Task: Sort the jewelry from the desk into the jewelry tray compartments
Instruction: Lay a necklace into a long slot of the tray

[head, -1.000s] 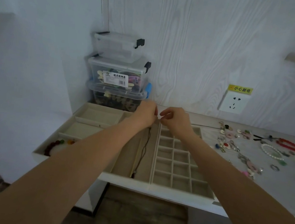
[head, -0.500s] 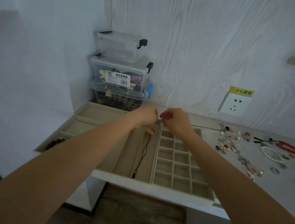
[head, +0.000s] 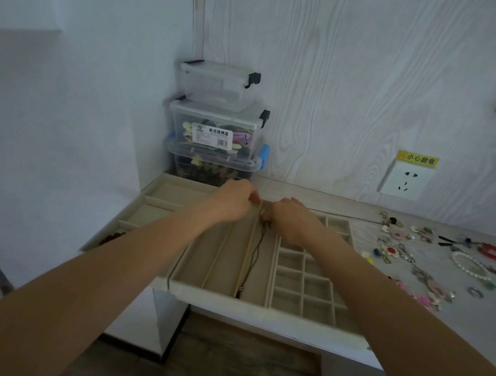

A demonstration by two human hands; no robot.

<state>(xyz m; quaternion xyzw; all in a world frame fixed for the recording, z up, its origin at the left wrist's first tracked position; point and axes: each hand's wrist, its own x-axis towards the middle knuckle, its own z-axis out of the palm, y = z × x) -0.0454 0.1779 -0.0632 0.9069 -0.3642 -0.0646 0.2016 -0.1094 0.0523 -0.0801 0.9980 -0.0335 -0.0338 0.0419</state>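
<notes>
Jewelry tray sits at the front left of the worktop. Our left hand and right hand meet over its far end. Fingers of both hands are curled toward the top end of a dark cord necklace; the right seems to pinch it, but for the left we cannot tell whether it grips the cord or just rests by it.

Risks, as we judge them:
- the cord lies close to a thin wooden divider and could ride over it, ending in two slots
- its lower end sits at the front wall and could slip out over the edge
- the tray looks to overhang the worktop front, so a forearm bump could tip it

Containers:
- long slot with the cord; the long slots left of it look bare
- grid of small cells on the right, nothing seen in them
- left section: dark beads in the near cell
- three stacked clear boxes by the wall, lower two filled with mixed small items, top one looks bare

Loose jewelry is spread on the worktop to the right, still unsorted.
</notes>
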